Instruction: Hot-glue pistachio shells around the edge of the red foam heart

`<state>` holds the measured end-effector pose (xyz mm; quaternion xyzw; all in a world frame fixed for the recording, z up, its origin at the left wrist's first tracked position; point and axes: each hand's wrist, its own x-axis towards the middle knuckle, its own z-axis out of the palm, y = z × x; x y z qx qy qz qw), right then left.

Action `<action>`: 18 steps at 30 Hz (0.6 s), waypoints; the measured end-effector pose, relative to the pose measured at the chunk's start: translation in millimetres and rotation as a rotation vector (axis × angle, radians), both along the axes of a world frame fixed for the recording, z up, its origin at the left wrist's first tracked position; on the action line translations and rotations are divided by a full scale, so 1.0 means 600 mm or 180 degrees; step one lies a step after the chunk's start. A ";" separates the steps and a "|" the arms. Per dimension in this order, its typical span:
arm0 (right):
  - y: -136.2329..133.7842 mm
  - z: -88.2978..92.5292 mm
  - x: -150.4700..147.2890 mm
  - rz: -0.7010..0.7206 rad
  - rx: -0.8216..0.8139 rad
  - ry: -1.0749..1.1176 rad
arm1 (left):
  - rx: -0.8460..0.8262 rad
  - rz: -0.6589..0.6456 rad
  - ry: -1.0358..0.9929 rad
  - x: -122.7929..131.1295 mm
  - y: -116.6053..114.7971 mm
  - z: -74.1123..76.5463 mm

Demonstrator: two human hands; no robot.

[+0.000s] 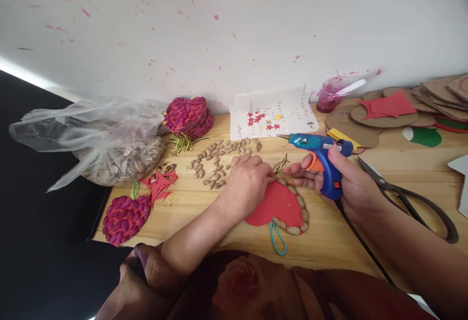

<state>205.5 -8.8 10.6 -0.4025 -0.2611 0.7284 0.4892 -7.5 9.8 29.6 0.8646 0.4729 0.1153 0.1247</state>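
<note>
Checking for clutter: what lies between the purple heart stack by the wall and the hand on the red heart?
Head view: loose pale shells scattered between the stack and the left hand, plus a tuft of green strings beside the stack.

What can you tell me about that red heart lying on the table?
The red heart is a flat cut-out, paper or foam by its look, lying on the wooden table. Tan seeds line its right edge, and a teal cord loop sticks out toward the person. The left hand rests on its upper left.
</note>
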 end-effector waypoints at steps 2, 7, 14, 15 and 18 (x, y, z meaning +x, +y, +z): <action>0.001 0.000 0.000 0.0000 0.0009 0.0022 | -0.0008 0.0002 -0.0008 0.001 0.000 0.000; 0.000 0.000 0.001 0.0008 0.0020 0.0038 | -0.0009 -0.0049 0.0050 0.002 0.000 -0.002; -0.001 0.001 0.003 0.0038 0.0023 0.0050 | 0.0166 -0.0106 0.0164 -0.001 -0.001 -0.003; 0.000 0.001 0.003 0.0036 0.0028 0.0052 | 0.0193 -0.0113 0.0185 -0.001 -0.001 -0.003; 0.001 0.000 0.003 0.0027 0.0042 0.0055 | 0.0214 -0.0149 0.0224 -0.001 -0.003 -0.004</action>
